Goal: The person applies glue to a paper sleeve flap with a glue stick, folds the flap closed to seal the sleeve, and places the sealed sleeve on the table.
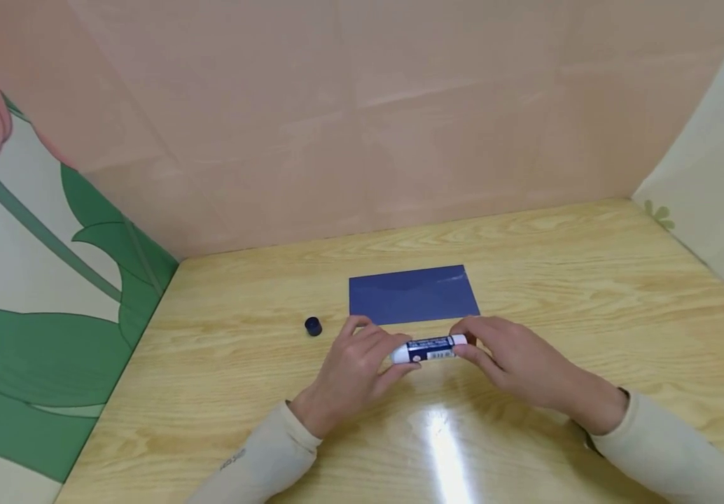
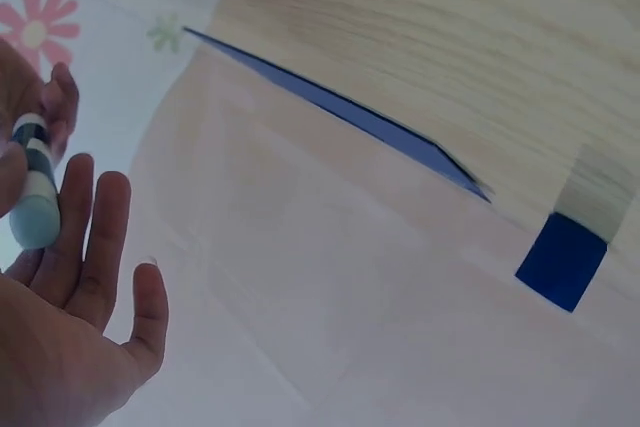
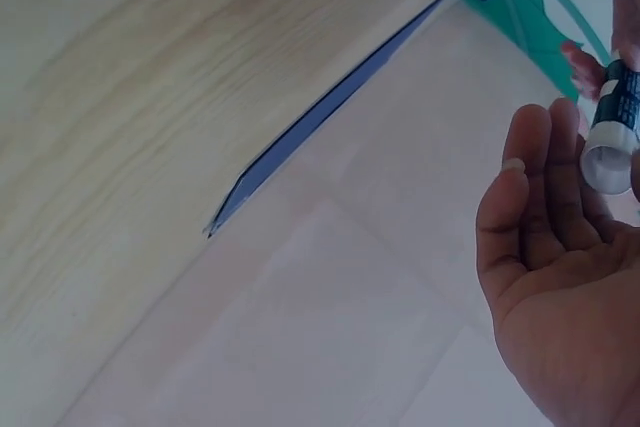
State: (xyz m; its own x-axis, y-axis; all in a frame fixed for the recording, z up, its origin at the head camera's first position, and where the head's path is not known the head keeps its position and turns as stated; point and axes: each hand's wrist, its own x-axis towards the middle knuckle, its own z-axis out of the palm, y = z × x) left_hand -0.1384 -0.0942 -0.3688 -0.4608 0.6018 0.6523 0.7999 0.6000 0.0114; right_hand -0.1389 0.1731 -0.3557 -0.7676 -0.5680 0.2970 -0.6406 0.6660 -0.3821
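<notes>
A glue stick (image 1: 431,348) with a dark blue label and white ends lies level between both hands, above the table. My left hand (image 1: 352,364) pinches it near its pale left end with thumb and fingers. At the white right end, my right hand (image 1: 526,360) holds it between thumb and fingertips. The left wrist view shows the pale rounded end of the glue stick (image 2: 38,212); the right wrist view shows its white base (image 3: 608,157). A dark blue cap (image 1: 314,326) stands on the table left of a flat blue sheet (image 1: 412,295).
The wood-grain table (image 1: 242,392) meets a pink covered wall (image 1: 362,140) behind. Panels with printed flowers and leaves border it, a green-leaf one (image 1: 40,350) on the left and a pale one (image 1: 708,182) on the right.
</notes>
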